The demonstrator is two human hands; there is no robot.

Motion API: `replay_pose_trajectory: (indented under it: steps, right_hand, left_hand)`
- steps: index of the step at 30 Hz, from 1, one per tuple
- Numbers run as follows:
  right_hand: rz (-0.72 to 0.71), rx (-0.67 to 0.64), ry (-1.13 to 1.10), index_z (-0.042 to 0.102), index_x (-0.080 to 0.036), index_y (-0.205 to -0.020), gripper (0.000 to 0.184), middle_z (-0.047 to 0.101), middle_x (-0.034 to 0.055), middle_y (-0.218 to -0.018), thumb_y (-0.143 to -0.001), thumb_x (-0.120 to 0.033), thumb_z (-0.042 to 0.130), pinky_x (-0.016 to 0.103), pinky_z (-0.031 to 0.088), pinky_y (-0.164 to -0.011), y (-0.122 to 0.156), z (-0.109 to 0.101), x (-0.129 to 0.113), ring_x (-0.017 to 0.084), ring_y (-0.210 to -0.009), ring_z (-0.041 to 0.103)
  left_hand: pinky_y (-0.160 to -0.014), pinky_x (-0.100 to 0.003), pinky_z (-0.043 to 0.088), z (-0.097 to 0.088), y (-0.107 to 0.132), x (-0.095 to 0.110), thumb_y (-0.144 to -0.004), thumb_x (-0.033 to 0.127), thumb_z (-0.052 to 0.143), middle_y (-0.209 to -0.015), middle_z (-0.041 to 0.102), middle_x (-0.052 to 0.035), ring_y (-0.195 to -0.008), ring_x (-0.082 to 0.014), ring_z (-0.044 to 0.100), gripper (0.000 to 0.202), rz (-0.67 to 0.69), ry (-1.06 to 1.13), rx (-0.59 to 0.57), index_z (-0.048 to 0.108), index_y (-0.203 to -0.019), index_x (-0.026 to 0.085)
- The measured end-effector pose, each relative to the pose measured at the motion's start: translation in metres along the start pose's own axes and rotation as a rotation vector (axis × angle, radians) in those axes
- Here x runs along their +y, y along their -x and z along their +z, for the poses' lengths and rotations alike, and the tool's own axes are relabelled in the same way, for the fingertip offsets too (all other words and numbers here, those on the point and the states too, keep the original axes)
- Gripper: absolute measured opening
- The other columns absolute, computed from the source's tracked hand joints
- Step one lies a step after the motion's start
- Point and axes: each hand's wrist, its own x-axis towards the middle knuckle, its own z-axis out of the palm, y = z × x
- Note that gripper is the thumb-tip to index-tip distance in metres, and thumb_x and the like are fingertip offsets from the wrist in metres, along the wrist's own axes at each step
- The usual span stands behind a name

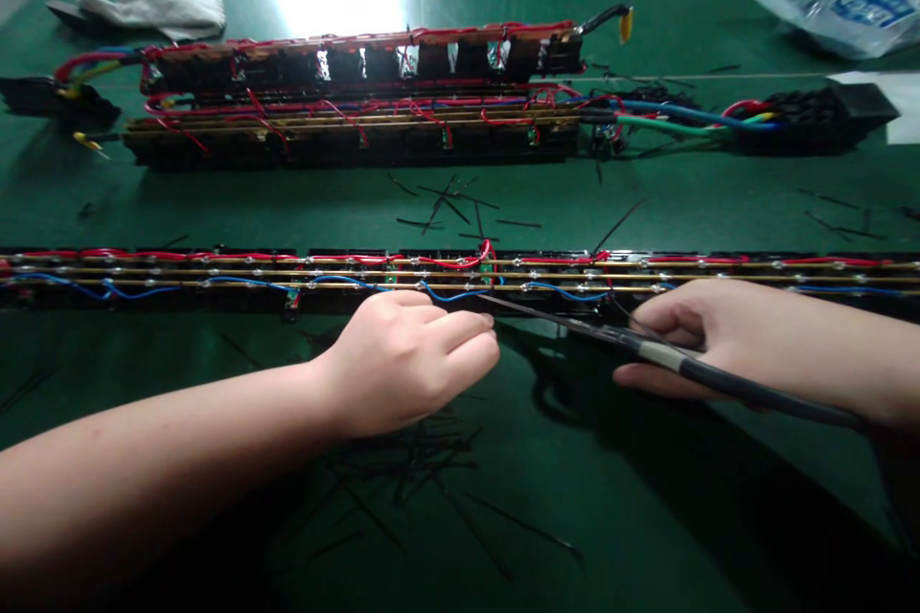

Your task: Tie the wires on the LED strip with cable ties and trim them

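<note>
My left hand [424, 354] is closed, thumb and fingers pressed together, at the near edge of a long black strip assembly [237, 299] with brass rods and red and blue wires. Whatever its fingers pinch is hidden. In my right hand [697, 335] is a long scissors-like tool [651, 352] with a dark handle and a pale band. Its thin metal tip points left, reaching the strip's near edge beside my left fingertips. A blue wire [452, 295] loops just above the tip. Behind it stands a small green circuit board [487, 266] with a red wire loop.
Two similar wired assemblies [359, 148] lie farther back, with cables and a black connector [809, 120]. Cut black strips [446, 201] are scattered across the green table [647, 517]. A pale glove [154, 5] lies back left, a plastic bag [852, 5] back right.
</note>
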Motion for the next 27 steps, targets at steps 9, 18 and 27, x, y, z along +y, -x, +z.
replay_pose_trajectory:
  steps: [9, 18, 27]
  right_hand:
    - [-0.004, 0.026, 0.036, 0.059, -0.019, -0.063, 0.055, 0.054, 0.0024, -0.063, -0.069, -0.072, 0.072, 0.029, 0.030, -0.051, 0.005, 0.003, -0.009, 0.014, -0.056, 0.042]
    - [0.021, 0.079, 0.050, 0.063, -0.020, -0.061, 0.053, 0.059, 0.0032, -0.060, -0.062, -0.071, 0.078, 0.030, 0.033, -0.050, 0.003, 0.007, -0.011, 0.016, -0.055, 0.048]
    - [-0.040, 0.100, 0.093, 0.067, -0.019, -0.068, 0.047, 0.064, 0.0058, -0.065, -0.072, -0.065, 0.072, 0.032, 0.034, -0.053, 0.004, 0.008, -0.010, 0.019, -0.059, 0.052]
  left_hand:
    - [-0.054, -0.028, 0.048, 0.000, 0.001, 0.000, -0.094, 0.016, 0.059, -0.103, 0.080, 0.0036, -0.061, -0.0105, 0.068, 0.015, -0.018, -0.012, -0.016, 0.073, -0.090, 0.020]
    - [-0.055, -0.028, 0.044, -0.001, 0.002, 0.005, -0.096, 0.014, 0.050, -0.092, 0.078, 0.0007, -0.059, -0.0124, 0.065, 0.019, -0.061, -0.023, -0.165, 0.068, -0.094, 0.019]
    - [-0.053, -0.028, 0.043, 0.002, 0.003, 0.006, -0.094, 0.013, 0.054, -0.085, 0.076, -0.0001, -0.054, -0.0124, 0.063, 0.015, 0.005, -0.048, -0.177, 0.068, -0.090, 0.017]
